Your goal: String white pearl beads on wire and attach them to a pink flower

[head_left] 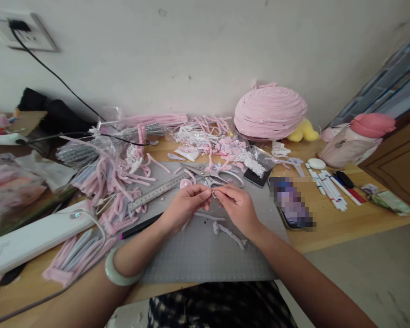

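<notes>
Over the grey cutting mat [208, 262], my left hand [192, 201] and my right hand [238, 206] meet fingertip to fingertip. Each is closed in a pinch around something small and greyish, too tiny to make out. Short grey fuzzy stems [231, 234] lie on the mat just below the fingers. Beyond the fingertips rest metal scissors [234, 178], partly hidden by the hands. A steel ruler [162, 187] slants away to the left, with a pink round piece [185, 183] by its edge. A black pen [141, 226] lies beside my left forearm.
Pink fuzzy stems [100, 180] and a white elongated device [37, 239] with a cable crowd the left. Behind are bagged white beads [254, 165] and a big pink coiled bundle [269, 111]. A phone [289, 202], several markers [331, 189] and a pink-lidded bottle [341, 143] stand right.
</notes>
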The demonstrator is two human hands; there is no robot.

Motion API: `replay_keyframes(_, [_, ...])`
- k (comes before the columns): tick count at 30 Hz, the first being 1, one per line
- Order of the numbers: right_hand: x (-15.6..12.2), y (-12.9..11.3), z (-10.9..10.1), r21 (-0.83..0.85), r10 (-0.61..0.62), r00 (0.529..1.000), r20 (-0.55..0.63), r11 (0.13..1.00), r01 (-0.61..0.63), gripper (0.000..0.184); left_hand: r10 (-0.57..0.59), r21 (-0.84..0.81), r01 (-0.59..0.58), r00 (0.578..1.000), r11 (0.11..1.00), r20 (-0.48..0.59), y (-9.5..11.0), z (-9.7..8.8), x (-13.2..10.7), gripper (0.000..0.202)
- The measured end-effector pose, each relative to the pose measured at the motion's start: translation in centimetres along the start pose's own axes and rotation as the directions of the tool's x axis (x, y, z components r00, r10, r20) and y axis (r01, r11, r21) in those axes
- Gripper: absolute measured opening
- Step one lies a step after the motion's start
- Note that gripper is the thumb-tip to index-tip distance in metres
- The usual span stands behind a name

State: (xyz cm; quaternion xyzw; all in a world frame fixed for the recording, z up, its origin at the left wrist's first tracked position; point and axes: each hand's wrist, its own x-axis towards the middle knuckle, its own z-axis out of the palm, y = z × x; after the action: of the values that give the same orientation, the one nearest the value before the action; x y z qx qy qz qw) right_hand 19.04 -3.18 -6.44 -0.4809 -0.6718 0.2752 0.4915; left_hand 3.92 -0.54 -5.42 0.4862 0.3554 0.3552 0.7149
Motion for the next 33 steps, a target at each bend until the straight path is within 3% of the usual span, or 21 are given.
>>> replay_keyframes(4, [-0.3, 0.2, 0.0, -0.017, -0.006, 1.000, -0.004, 1.000, 0.005, 0.020, -0.059, -0.079, 0.058, 0.998, 0.995, -0.009, -0.3, 0.2, 0.0, 0.025])
replay_keyframes(14, [-0.7, 0.0, 0.1, -0.057, -0.058, 0.998, -0.035, 0.997, 0.056, 0.022, -0.114, -0.056, 0.115, 0.993, 0.992, 0.029, -0.1, 0.4, -0.1, 0.033])
replay_keyframes(22, [-0.8, -0.2, 0.2, -0.087, -0.092, 0.995, -0.029, 0.992, 0.090, 0.023, -0.060, -0.096, 0.063, 0.998, 0.993, 0.035, -0.6, 0.3, 0.0, 0.030])
replay_keyframes(33, [-1.3, -0.4, 0.8, -0.151, -0.157, 0.984, -0.087, 0.978, 0.143, 0.023, 0.029, -0.009, -0.029, 1.000, 1.000, -0.009, -1.2, 0.7, 0.0, 0.029])
